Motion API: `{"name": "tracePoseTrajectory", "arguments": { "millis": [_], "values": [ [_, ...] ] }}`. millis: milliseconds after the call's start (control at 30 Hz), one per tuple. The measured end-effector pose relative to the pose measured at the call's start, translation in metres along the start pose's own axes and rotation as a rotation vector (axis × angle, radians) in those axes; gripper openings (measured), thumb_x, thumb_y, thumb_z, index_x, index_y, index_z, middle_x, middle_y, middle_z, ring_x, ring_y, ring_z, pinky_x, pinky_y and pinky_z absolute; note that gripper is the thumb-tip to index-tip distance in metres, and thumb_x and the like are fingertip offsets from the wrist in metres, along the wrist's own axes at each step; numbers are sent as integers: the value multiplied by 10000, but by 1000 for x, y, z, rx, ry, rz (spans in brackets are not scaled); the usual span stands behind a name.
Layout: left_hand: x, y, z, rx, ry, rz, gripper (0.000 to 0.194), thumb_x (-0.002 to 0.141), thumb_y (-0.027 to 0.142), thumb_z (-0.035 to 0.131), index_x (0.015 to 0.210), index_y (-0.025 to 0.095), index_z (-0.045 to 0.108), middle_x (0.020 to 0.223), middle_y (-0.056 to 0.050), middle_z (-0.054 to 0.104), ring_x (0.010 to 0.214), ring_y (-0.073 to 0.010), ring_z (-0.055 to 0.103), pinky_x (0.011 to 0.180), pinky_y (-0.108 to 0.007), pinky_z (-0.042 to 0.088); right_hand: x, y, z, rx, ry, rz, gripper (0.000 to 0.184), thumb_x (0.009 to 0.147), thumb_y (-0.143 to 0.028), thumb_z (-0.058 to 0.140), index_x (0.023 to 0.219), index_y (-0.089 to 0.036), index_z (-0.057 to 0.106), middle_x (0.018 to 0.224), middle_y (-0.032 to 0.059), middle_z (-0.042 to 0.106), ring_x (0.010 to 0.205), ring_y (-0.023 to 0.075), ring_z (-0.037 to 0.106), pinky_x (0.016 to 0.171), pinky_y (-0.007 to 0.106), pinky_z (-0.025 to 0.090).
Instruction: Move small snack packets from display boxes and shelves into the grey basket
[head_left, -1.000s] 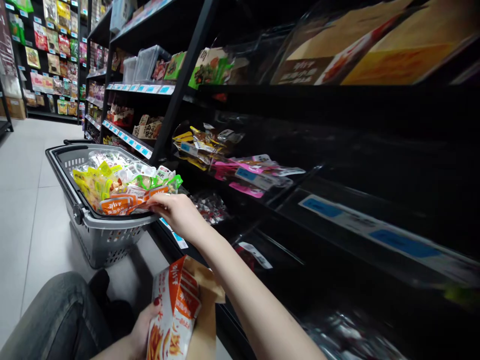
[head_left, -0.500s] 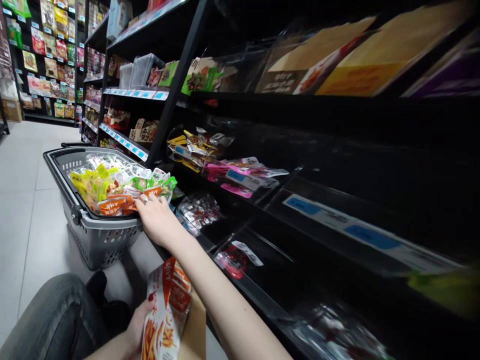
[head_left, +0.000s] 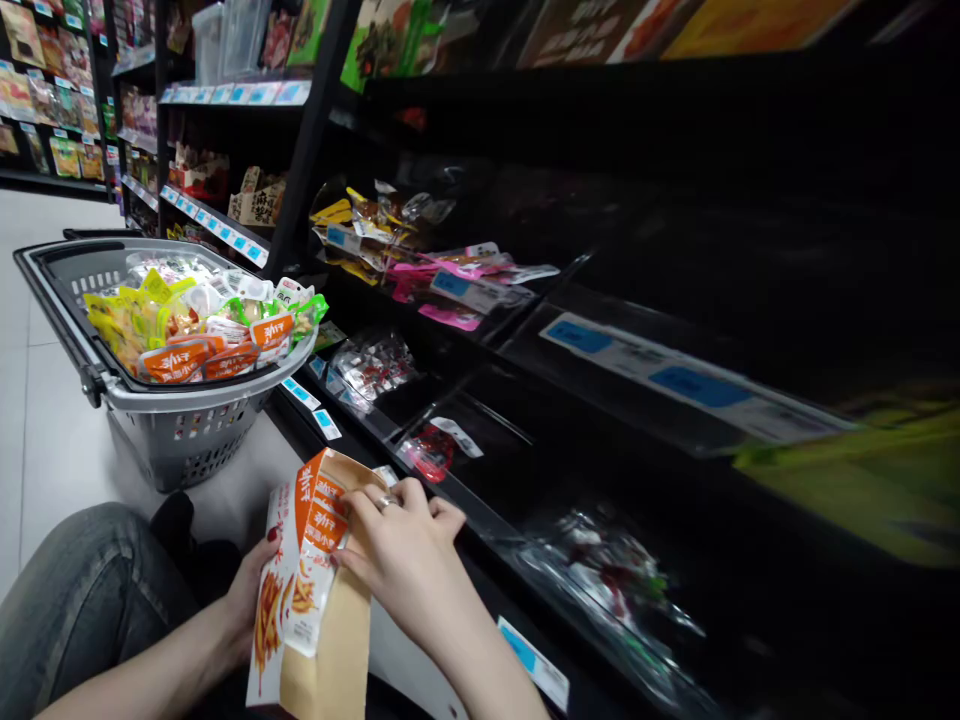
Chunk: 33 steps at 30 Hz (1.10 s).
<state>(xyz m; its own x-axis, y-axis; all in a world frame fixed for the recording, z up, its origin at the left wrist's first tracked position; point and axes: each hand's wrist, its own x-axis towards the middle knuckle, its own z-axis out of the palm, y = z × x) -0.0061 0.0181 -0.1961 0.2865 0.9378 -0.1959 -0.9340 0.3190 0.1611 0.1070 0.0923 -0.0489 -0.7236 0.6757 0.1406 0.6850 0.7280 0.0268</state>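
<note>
The left hand [head_left: 249, 592] grips a carton [head_left: 271, 600] with the brand "劲仔"; the right hand [head_left: 409, 550] touches its orange packets [head_left: 324, 527], whether gripping I cannot tell.

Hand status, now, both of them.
Left hand: closed on the cardboard box, holding its side.
Right hand: fingers bent at the orange-and-white packets in the box; whether it grips one cannot be told.

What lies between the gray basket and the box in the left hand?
In the head view, pale floor shows between basket and box, with price labels on the dark shelf edge to the right.
</note>
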Motion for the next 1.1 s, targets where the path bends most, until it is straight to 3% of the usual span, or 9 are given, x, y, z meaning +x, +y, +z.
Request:
{"name": "tracePoseTrajectory", "arguments": {
  "millis": [167, 367, 433, 567, 733, 833, 900, 1000, 1100],
  "values": [
    [-3, -1, -1, 2, 59, -34, 524, 770, 394, 478, 1105, -3, 549, 892, -145, 693, 915, -282, 615, 941, -386, 329, 0, -6, 18, -15, -43, 2, 222, 644, -351, 671, 791, -209, 584, 814, 88, 648, 924, 325, 445, 703, 452, 269],
    [0, 3, -8, -19, 60, -52, 513, 794, 378, 468, 1176, 37, 503, 863, -110, 700, 928, -271, 613, 936, -392, 344, -2, -16, 33, 70, -123, 79, 504, 584, -437, 689, 979, -169, 529, 907, 119, 627, 953, 314, 443, 717, 447, 291],
    [1, 4, -10, -26, 48, -36, 499, 797, 372, 471, 1175, 47, 505, 908, -112, 693, 937, -265, 609, 939, -387, 346, -1, -15, 33, 158, -133, 85, 458, 581, -435, 692, 934, -182, 547, 951, 108, 608, 954, 306, 448, 710, 433, 297],
    [1, 5, -12, -45, 36, -23, 491, 788, 389, 477, 1134, 44, 533, 976, -125, 676, 987, -271, 587, 956, -383, 332, -1, 0, 20, 580, -104, 80, 156, 740, -338, 570, 704, -187, 554, 820, 40, 591, 839, 219, 501, 728, 385, 319],
    [-3, 6, -6, -39, 74, -90, 504, 783, 429, 468, 1091, 42, 562, 991, -139, 671, 936, -265, 609, 950, -390, 339, -7, 28, 6, 1286, 77, 206, 133, 772, -331, 538, 773, -198, 546, 761, 5, 544, 717, 154, 485, 676, 301, 374],
    [-6, 6, -4, -21, 143, -125, 519, 765, 461, 467, 1041, 39, 590, 957, -143, 681, 877, -272, 629, 928, -407, 358, -10, 38, 6, 1687, 143, 132, 138, 723, -328, 578, 713, -221, 492, 716, -16, 469, 672, 138, 449, 630, 288, 378],
    [-7, 6, -3, -6, 166, -137, 498, 766, 461, 465, 997, 45, 611, 911, -139, 693, 829, -268, 642, 900, -406, 380, -12, 40, 9, 1904, 208, 67, 260, 721, -356, 545, 593, -216, 366, 626, -33, 351, 589, 127, 390, 545, 271, 359],
    [-8, 7, -2, 2, 181, -146, 461, 783, 447, 452, 936, 49, 630, 833, -133, 704, 774, -258, 652, 855, -394, 411, -12, 37, 14, 2047, 300, 53, 403, 748, -374, 475, 544, -201, 173, 564, -53, 187, 478, 105, 238, 435, 229, 263],
    [-10, 7, 1, -3, 225, -160, 454, 792, 439, 437, 911, 48, 633, 815, -135, 705, 751, -260, 653, 824, -397, 428, -12, 33, 17, 2038, 316, 78, 419, 749, -397, 457, 550, -203, 142, 557, -60, 159, 447, 96, 160, 390, 214, 193]
  ]
}}
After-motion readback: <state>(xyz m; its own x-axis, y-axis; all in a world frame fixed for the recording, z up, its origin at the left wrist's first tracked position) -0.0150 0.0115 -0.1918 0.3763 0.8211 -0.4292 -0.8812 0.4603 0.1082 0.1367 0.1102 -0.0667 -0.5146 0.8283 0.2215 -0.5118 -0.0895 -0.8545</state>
